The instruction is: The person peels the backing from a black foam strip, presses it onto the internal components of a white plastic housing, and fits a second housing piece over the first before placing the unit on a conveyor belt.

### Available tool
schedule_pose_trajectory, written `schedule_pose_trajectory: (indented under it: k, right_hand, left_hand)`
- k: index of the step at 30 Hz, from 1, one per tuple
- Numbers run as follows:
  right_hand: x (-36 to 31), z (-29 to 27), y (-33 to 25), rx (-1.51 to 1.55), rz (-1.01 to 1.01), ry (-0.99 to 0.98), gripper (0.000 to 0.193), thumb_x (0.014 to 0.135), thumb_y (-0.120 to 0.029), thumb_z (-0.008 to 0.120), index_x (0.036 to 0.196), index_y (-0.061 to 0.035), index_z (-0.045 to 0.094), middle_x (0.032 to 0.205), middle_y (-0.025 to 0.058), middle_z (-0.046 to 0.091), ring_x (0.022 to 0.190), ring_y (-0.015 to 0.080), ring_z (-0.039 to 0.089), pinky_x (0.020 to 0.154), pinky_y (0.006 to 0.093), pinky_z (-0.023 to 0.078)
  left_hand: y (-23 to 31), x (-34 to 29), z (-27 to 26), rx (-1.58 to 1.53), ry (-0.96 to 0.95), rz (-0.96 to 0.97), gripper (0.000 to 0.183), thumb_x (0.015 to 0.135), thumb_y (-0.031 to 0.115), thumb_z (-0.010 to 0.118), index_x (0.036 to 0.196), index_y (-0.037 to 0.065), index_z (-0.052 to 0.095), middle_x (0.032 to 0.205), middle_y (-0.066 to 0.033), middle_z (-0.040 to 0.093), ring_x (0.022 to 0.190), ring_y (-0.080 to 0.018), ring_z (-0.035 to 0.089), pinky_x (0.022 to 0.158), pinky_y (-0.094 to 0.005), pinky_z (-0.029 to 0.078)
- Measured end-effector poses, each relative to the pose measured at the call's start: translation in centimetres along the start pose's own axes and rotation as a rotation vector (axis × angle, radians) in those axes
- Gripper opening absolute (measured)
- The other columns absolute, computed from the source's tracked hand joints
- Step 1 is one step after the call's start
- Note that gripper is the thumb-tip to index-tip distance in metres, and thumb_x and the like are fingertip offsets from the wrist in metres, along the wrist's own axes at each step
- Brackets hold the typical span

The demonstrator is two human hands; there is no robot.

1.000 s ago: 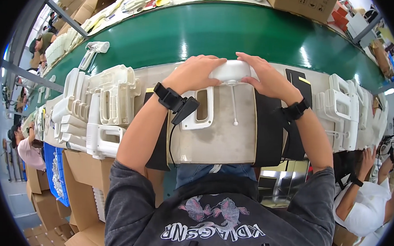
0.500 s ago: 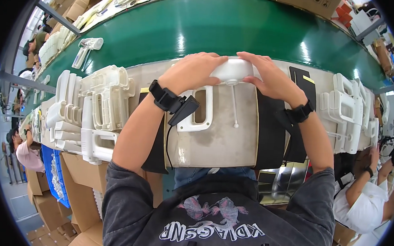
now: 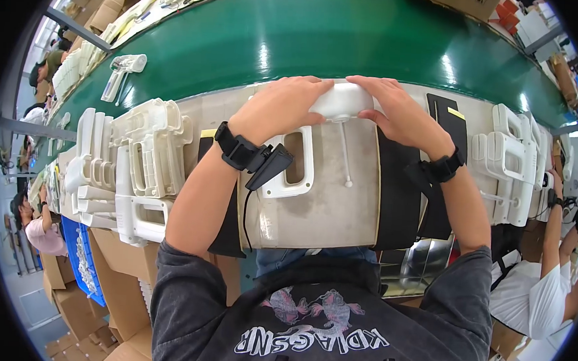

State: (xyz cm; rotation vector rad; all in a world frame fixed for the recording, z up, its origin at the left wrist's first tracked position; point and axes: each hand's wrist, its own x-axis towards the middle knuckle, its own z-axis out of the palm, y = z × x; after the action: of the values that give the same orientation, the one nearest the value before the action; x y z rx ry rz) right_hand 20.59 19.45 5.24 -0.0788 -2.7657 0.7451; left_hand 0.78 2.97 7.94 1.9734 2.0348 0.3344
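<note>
Both my hands grip the far end of a white plastic appliance housing (image 3: pixel 343 101). My left hand (image 3: pixel 285 107) curls over its left side, thumb near the front edge. From the right, my right hand (image 3: pixel 400 116) closes on it, fingers on top and thumb below. An open-loop white handle (image 3: pixel 308 154), with small holes at its corners, lies beside my left wrist and runs up under that hand; whether it joins the housing is hidden. A thin white rod (image 3: pixel 347 159) with a rounded tip extends from the housing toward me over the grey work surface (image 3: pixel 329 215).
Stacked white shells (image 3: pixel 150 144) stand to the left, more white housings (image 3: pixel 509 153) to the right. Black pads (image 3: pixel 403 193) flank the work surface. Beyond runs a green conveyor belt (image 3: pixel 349 33) bearing a white handheld unit (image 3: pixel 121 74). Co-workers sit at both sides; a blue bin (image 3: pixel 82 258) is lower left.
My hands keep the same hold on the housing. The view has shifted slightly. At the right, a co-worker's hand has moved farther up toward the belt.
</note>
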Motion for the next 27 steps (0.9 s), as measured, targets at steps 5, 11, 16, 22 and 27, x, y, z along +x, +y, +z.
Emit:
schedule_pose_trajectory:
  k: [5, 11, 16, 22, 27]
  right_hand:
    - [-0.2, 0.6, 0.9, -0.02, -0.007, -0.028, 0.059, 0.088, -0.004, 0.07, 0.142, -0.008, 0.048, 0.135, 0.0149, 0.059, 0.126, 0.0355, 0.052, 0.108, 0.0445, 0.041]
    - [-0.3, 1.0, 1.1, -0.079, -0.076, 0.033, 0.056, 0.086, -0.005, 0.071, 0.139, -0.0059, 0.053, 0.137, 0.0146, 0.058, 0.126, 0.0349, 0.053, 0.108, 0.043, 0.042]
    - [-0.3, 0.4, 1.0, -0.06, -0.069, 0.022, 0.058, 0.085, -0.004, 0.072, 0.139, -0.0055, 0.053, 0.136, 0.0152, 0.058, 0.125, 0.0348, 0.053, 0.108, 0.0427, 0.042]
    - [-0.1, 0.1, 0.8, -0.041, -0.095, 0.026, 0.057, 0.085, -0.004, 0.072, 0.138, -0.0048, 0.054, 0.135, 0.0152, 0.059, 0.124, 0.0343, 0.054, 0.107, 0.0424, 0.042]
    - [-0.2, 0.7, 1.5, -0.071, -0.082, 0.019, 0.057, 0.084, -0.005, 0.073, 0.139, -0.0062, 0.054, 0.136, 0.0138, 0.06, 0.123, 0.0332, 0.055, 0.107, 0.0415, 0.042]
  left_hand:
    - [0.2, 0.3, 0.5, -0.054, 0.013, -0.035, 0.057, 0.084, 0.016, 0.074, 0.136, 0.003, 0.056, 0.132, -0.0154, 0.063, 0.115, -0.0342, 0.062, 0.097, -0.0419, 0.051]
    - [-0.1, 0.0, 1.2, -0.058, 0.067, -0.008, 0.057, 0.082, 0.013, 0.074, 0.135, 0.002, 0.057, 0.126, -0.0157, 0.065, 0.111, -0.0353, 0.063, 0.094, -0.0423, 0.052]
    - [1.3, 0.4, -0.4, 0.04, -0.078, -0.075, 0.063, 0.084, 0.017, 0.073, 0.142, 0.007, 0.052, 0.135, -0.0151, 0.061, 0.114, -0.0356, 0.062, 0.097, -0.0418, 0.051]
    - [0.8, 0.1, -0.6, -0.018, -0.033, -0.039, 0.062, 0.084, 0.017, 0.073, 0.142, 0.006, 0.052, 0.135, -0.0151, 0.061, 0.114, -0.0353, 0.062, 0.098, -0.0416, 0.051]
    - [1.1, 0.6, -0.6, -0.004, -0.095, -0.106, 0.063, 0.084, 0.017, 0.074, 0.142, 0.005, 0.053, 0.134, -0.0163, 0.061, 0.114, -0.0365, 0.062, 0.097, -0.0418, 0.051]
